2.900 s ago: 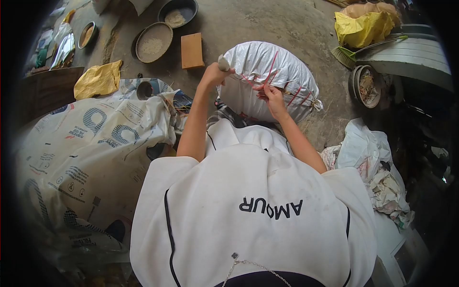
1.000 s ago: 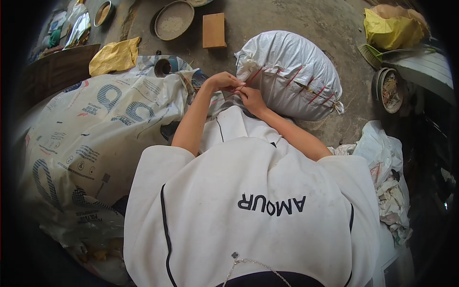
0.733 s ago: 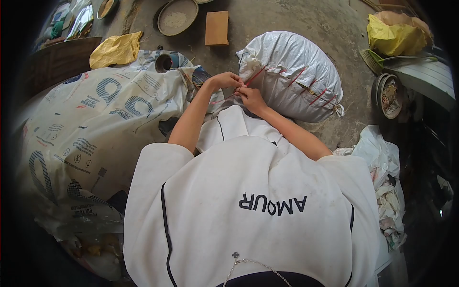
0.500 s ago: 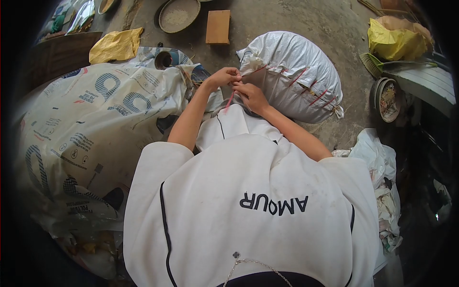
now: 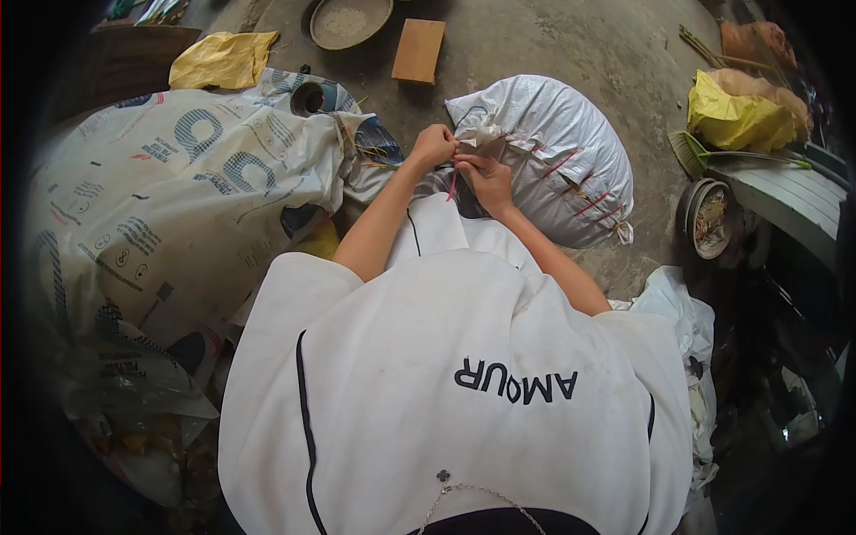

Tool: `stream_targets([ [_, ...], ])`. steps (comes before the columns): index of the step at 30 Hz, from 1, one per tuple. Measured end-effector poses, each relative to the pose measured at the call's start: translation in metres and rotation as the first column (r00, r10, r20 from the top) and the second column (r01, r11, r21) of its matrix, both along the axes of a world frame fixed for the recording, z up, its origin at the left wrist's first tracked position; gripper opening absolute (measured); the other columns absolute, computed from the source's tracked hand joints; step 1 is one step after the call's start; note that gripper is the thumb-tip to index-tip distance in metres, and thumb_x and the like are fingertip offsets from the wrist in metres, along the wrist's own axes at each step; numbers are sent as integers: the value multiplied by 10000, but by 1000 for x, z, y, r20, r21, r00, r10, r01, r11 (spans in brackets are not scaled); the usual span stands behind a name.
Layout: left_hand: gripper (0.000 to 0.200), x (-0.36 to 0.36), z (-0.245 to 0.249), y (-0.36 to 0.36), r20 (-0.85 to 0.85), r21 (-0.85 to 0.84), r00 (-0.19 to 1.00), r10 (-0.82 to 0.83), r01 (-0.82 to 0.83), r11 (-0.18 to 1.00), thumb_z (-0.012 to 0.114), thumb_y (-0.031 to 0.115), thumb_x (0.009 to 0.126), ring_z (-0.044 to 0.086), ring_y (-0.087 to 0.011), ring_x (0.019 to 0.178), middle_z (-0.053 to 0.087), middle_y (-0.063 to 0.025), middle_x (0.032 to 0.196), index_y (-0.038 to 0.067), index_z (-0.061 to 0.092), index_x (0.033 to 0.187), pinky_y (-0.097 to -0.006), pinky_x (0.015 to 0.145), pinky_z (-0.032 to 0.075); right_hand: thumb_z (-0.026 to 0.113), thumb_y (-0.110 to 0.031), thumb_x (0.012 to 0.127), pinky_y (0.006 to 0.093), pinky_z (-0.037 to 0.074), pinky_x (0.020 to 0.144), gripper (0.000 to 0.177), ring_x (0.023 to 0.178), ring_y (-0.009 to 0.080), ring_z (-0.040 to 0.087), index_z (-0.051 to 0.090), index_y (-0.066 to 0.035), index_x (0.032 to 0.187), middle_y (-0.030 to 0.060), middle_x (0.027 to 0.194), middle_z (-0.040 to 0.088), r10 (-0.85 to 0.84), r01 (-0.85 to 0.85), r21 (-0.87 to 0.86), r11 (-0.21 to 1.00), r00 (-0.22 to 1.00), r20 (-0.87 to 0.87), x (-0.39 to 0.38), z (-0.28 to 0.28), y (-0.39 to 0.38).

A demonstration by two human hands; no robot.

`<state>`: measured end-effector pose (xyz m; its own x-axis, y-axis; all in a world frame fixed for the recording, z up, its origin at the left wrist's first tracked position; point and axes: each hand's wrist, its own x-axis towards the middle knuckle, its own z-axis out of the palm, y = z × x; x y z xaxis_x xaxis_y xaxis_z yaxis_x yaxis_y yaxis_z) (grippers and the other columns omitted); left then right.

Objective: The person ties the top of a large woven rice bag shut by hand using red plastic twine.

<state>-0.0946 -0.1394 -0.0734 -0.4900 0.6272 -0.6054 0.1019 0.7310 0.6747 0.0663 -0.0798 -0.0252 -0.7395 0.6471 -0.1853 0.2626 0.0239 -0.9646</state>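
Note:
A stuffed white woven sack (image 5: 571, 116) lies on the floor in front of me, with red string stitched in slanting lines across its gathered mouth. At the sack's near left corner, my left hand (image 5: 433, 146) is closed in a pinch on the red string (image 5: 451, 185). Close beside it, my right hand (image 5: 487, 182) has thumb and fingers pressed together on the same string. A loose end of it hangs below the fingers toward my lap. The exact spot where the fingertips meet the sack corner is partly hidden.
A large printed plastic sheet (image 5: 160, 214) covers a bulky heap at left, with a yellow cloth (image 5: 223, 61) behind it. A wooden block (image 5: 417, 51) and a round pan (image 5: 351, 20) lie ahead. At right are a yellow bag (image 5: 736, 111), a broom (image 5: 688, 153) and a bowl (image 5: 711, 218).
Both hands have shifted slightly right and are closer to the sack's corner. The loose string end hangs shorter and nearer the fingers. The whole view has moved a little.

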Motion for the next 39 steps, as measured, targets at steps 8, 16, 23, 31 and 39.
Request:
stream_targets([
  [8,115,-7,-7,1,-25,98,995,-99,101,990,648,88,782,606,-181,596,628,-108,690,-3,588,818,-303,562,478,540,-73,895,213,464,683,207,714,74,577,620,13,1066,30,775,630,359,-369,-416,831,927,-106,25,64,4],
  [16,70,-13,13,-6,-535,152,773,-342,487,860,573,83,815,592,-216,756,594,-90,766,46,615,857,-365,677,458,522,-139,900,344,479,642,153,686,234,628,555,-4,964,132,733,629,-123,-7,265,964,874,470,101,66,115],
  [23,83,-34,50,15,-869,-28,338,-361,695,719,571,89,730,526,-196,854,551,-61,781,140,627,697,-312,738,406,630,-202,824,462,465,695,218,796,383,614,586,7,866,201,840,636,-334,-202,573,795,642,690,104,40,127],
  [31,88,-33,25,29,-750,-181,392,-532,653,736,594,125,755,665,-275,718,655,-87,788,99,678,752,-410,620,510,705,-209,762,420,450,831,395,966,353,548,555,49,1021,213,1011,560,-349,-317,657,684,648,677,52,71,113],
  [39,156,-31,45,25,-413,153,887,-208,292,944,633,156,781,675,-236,754,694,-110,808,46,703,866,-333,700,524,754,-280,721,390,492,734,739,867,344,581,407,51,1284,188,986,503,58,-259,574,777,937,344,-24,27,62],
])
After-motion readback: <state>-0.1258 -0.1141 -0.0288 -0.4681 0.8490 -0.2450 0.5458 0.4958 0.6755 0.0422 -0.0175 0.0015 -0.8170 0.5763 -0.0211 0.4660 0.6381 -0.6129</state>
